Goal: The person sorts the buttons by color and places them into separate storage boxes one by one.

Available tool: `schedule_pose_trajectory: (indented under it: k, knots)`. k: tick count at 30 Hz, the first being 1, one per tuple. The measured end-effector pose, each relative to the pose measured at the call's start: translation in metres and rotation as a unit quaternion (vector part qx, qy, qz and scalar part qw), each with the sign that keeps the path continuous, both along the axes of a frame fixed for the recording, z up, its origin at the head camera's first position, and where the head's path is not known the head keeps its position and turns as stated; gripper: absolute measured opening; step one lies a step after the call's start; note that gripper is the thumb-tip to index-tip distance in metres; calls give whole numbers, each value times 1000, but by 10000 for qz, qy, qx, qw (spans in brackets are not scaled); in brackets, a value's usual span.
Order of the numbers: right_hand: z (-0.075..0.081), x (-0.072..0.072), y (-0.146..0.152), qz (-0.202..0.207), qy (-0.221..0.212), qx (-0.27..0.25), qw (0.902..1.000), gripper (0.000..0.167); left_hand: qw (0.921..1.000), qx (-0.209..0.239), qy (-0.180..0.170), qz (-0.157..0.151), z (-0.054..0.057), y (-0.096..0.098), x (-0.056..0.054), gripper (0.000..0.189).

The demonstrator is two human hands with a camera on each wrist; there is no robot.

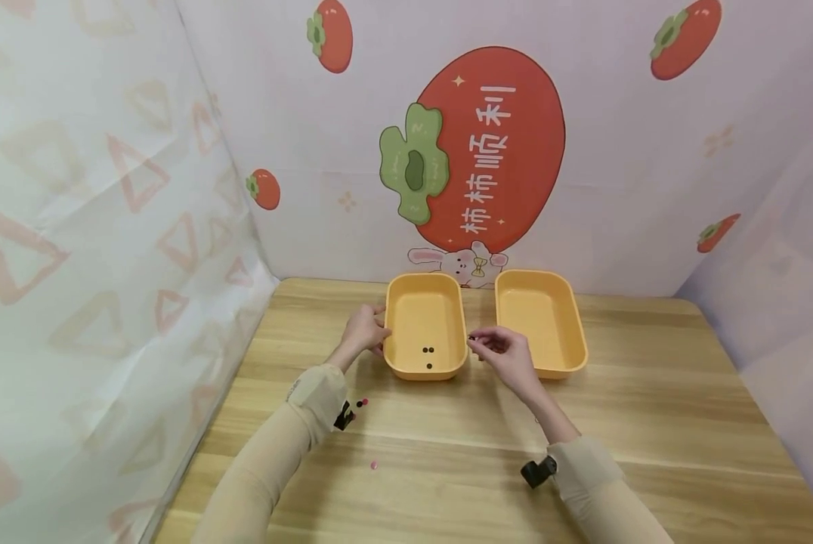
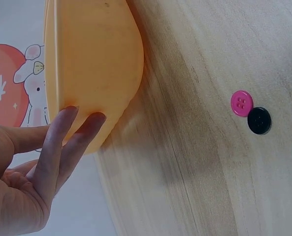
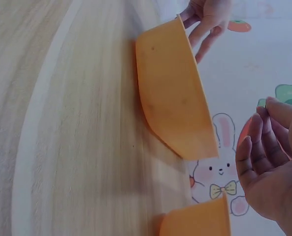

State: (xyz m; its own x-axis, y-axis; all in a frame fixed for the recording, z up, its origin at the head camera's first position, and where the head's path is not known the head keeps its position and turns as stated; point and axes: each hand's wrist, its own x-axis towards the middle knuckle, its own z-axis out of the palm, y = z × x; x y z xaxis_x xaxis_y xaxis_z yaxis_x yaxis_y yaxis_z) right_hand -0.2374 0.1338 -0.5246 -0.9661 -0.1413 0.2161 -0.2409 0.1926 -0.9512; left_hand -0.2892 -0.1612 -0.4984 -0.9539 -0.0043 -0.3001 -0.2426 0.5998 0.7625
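My left hand (image 1: 363,330) holds the left side of a yellow-orange plastic bin (image 1: 423,298), thumb at the rim and fingers (image 2: 89,125) against the outer wall. Three small black buttons (image 1: 428,350) lie on the bin's floor toward its near end. Just off the bin's right rim, my right hand (image 1: 510,357) pinches a small black button (image 1: 471,338) between thumb and fingertips. In the right wrist view that hand (image 3: 271,147) is raised beside the bins, its other fingers bent, and the button is mostly covered.
A second yellow-orange bin (image 1: 539,310) stands to the right, partly behind my right hand. On the wooden table (image 1: 447,468), near my left forearm, lie a black button (image 2: 259,121), a pink button (image 2: 242,103) and other loose ones. A printed backdrop (image 1: 617,189) rises behind the table.
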Motion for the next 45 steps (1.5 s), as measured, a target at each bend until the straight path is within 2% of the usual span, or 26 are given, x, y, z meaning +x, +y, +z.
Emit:
schedule_pose_trajectory:
  k: [9,19,28,33,37,43,45]
  knots:
    - [-5,-24,-22,48,-139,348,9993,20,10000,70,23,-3,1,-1,-5,67]
    - [-3,-28,-32,78,-102,592,9982,20,9997,198,86,81,5,-2,-8,69]
    - [-7,-28,-28,40,-103,436,9990,20,9998,180,39,112,6,-3,-9,67]
    - [-4,-20,-14,-99,-86,252,9996,21,9996,242,6,143,6,-4,-10,67]
    - [-3,-8,8,-294,18,47,9996,22,9997,211,10,142,6,-5,-10,67]
    - [-1,22,55,-874,57,-116,9961,22,9995,291,3,120,2,-4,-6,67]
    - [-2,36,73,-1015,-52,44,9948,23,9995,310,-47,91,-3,-2,-2,67]
